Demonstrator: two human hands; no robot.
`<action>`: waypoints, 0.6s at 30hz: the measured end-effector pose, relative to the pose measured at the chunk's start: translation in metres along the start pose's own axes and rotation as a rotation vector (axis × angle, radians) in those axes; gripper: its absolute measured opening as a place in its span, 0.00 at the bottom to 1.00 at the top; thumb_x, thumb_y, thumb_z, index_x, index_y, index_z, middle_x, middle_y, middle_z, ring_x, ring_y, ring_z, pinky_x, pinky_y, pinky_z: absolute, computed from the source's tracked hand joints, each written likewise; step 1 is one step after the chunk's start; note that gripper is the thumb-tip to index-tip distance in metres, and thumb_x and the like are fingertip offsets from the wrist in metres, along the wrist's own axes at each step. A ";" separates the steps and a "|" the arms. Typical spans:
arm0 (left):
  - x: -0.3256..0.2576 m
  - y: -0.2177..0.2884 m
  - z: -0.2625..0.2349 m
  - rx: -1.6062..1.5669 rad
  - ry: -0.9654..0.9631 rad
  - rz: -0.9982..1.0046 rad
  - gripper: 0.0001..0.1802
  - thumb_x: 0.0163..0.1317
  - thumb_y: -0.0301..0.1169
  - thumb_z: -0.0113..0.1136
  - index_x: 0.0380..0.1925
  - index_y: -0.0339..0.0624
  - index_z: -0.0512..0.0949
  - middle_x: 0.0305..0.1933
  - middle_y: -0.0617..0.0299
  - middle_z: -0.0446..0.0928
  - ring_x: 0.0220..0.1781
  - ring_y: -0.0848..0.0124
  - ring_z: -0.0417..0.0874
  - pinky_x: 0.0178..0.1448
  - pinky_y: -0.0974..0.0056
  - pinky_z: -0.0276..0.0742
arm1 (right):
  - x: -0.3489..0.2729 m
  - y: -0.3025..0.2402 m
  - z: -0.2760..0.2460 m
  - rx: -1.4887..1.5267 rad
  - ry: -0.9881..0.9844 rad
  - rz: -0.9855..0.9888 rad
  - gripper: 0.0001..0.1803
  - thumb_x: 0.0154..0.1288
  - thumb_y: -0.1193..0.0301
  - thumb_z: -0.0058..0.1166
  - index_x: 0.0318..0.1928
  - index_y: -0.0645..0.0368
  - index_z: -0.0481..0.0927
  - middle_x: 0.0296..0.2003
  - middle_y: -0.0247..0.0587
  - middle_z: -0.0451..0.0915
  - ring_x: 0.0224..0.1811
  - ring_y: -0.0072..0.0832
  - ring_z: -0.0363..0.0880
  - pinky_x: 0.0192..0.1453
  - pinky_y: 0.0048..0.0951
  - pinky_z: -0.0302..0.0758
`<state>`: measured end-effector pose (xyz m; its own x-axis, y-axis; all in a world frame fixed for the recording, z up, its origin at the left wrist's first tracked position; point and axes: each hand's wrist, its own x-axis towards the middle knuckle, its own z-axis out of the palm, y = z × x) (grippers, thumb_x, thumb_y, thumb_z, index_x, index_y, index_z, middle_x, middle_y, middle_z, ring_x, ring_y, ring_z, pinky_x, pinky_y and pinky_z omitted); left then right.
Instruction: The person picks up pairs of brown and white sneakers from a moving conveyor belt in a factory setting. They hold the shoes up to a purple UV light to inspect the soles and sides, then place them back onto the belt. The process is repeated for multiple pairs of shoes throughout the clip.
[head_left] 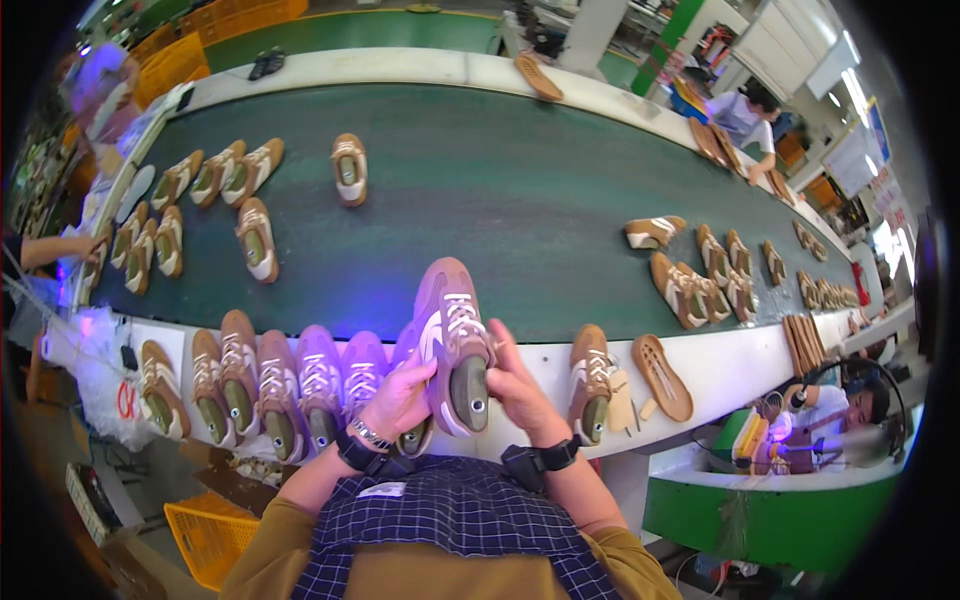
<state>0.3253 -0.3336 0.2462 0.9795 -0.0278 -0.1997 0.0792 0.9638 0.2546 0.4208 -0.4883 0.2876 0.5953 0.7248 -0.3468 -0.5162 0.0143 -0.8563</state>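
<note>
A brown sneaker (455, 310) with white laces and a white side stripe is raised in front of me, toe pointing away. My left hand (398, 398) grips its left side near the heel. On the other side, my right hand (522, 385) holds the heel edge between thumb and fingers. Behind my left hand another sneaker (405, 345) stands partly hidden. Several similar sneakers (280, 385) are lined up on the white ledge to my left. Right of my hands lie one more sneaker (590, 380) and a loose tan sole (662, 378).
Beyond the ledge (725, 380) runs a green conveyor belt (470, 200) carrying sneakers in groups at left and right. A yellow crate (210, 540) sits low at left. Co-workers are at the far right, the lower right and the left edge. Stacked soles (803, 345) lie on the right.
</note>
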 end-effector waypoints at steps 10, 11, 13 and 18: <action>0.018 -0.023 -0.002 1.035 0.121 -0.129 0.43 0.64 0.43 0.52 0.67 0.29 0.43 0.72 0.43 0.43 0.75 0.56 0.39 0.75 0.58 0.35 | -0.027 0.025 -0.034 -0.012 0.188 0.003 0.55 0.45 0.67 0.66 0.68 0.65 0.44 0.58 0.46 0.63 0.61 0.32 0.63 0.66 0.32 0.60; 0.020 -0.027 -0.005 1.133 0.192 -0.101 0.44 0.63 0.44 0.52 0.67 0.28 0.42 0.72 0.41 0.40 0.75 0.55 0.37 0.75 0.58 0.34 | -0.033 0.032 -0.036 -0.044 0.225 0.042 0.53 0.48 0.68 0.64 0.68 0.65 0.44 0.58 0.46 0.64 0.60 0.32 0.65 0.65 0.32 0.61; 0.021 -0.024 0.002 1.226 0.114 -0.138 0.48 0.60 0.45 0.55 0.67 0.25 0.41 0.72 0.37 0.37 0.76 0.53 0.34 0.75 0.58 0.34 | -0.041 0.056 -0.043 -0.042 0.191 0.106 0.47 0.52 0.72 0.60 0.68 0.64 0.47 0.58 0.45 0.65 0.60 0.31 0.65 0.64 0.31 0.62; 0.024 -0.041 -0.007 1.467 0.035 -0.222 0.51 0.54 0.48 0.61 0.66 0.25 0.47 0.71 0.34 0.40 0.74 0.47 0.39 0.73 0.55 0.42 | -0.044 0.055 -0.061 -0.213 0.121 0.282 0.27 0.58 0.69 0.57 0.57 0.64 0.69 0.49 0.37 0.75 0.51 0.25 0.72 0.56 0.27 0.69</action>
<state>0.3447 -0.3716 0.2243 0.9195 -0.1082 -0.3780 0.3555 -0.1815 0.9169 0.4034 -0.5618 0.2322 0.5232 0.5929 -0.6122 -0.5380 -0.3274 -0.7768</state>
